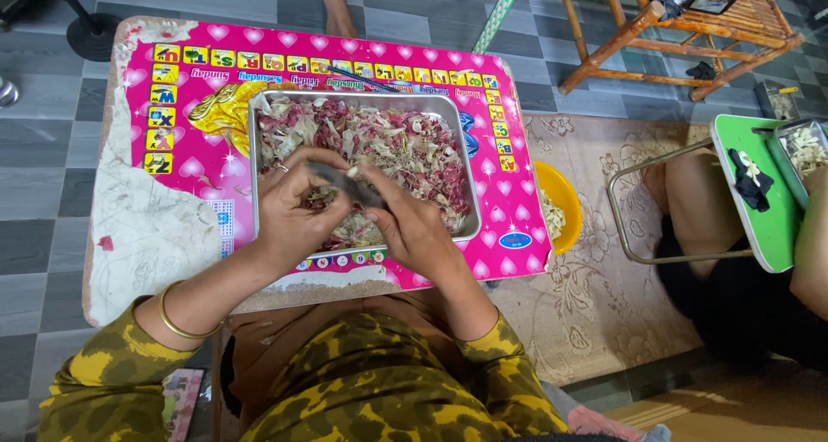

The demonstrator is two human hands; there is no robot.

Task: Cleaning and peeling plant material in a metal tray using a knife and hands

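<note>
Over the rectangular steel tray (462,140) of pink-and-white peelings, the left hand (297,202) pinches a small pale clove (352,173); the right hand (412,225) grips what looks like a dark-bladed knife (345,186), so scraps drop in.

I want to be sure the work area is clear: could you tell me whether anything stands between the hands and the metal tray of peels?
Nothing visible does. The left hand and right hand meet directly over the metal tray, holding a small dark tool between them.

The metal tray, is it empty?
No, the tray is full of pink and white peels, and both hands work above it.
</note>
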